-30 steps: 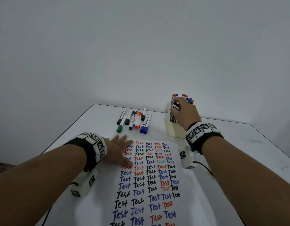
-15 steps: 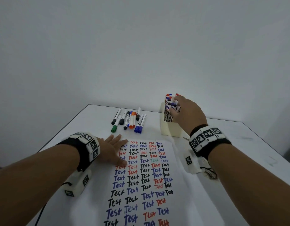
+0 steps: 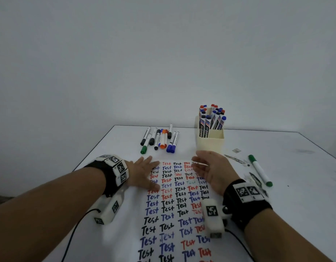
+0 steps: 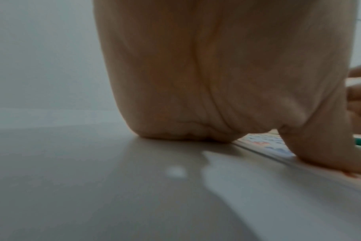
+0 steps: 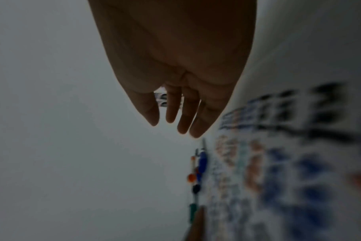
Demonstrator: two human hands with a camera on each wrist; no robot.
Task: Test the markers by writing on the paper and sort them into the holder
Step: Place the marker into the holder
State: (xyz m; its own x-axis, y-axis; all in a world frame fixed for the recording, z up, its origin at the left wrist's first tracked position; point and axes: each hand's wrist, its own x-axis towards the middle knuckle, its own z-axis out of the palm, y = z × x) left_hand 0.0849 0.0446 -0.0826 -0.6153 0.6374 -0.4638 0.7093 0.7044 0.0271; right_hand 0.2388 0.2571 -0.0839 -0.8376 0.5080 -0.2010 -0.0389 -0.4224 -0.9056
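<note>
A sheet of paper [image 3: 172, 210] covered with rows of "Test" in black, blue and red lies on the white table. My left hand [image 3: 144, 173] rests flat on the paper's upper left corner, fingers straight. My right hand [image 3: 206, 171] hovers empty over the paper's upper right part, fingers relaxed and spread, just in front of the cream holder [image 3: 210, 141]. The holder stands packed with several red- and blue-capped markers [image 3: 210, 120]. A row of loose markers [image 3: 159, 139] lies beyond the paper. In the right wrist view the fingers [image 5: 183, 114] hang straight and hold nothing.
A green marker [image 3: 260, 170] lies alone on the table to the right of the paper, beside some dark smudges and scraps. The table's left edge [image 3: 93, 148] runs close to my left wrist. A plain wall stands behind the table.
My right hand has left the markers in the holder and drawn back toward me, now empty above the paper. The left hand has stayed on the paper.
</note>
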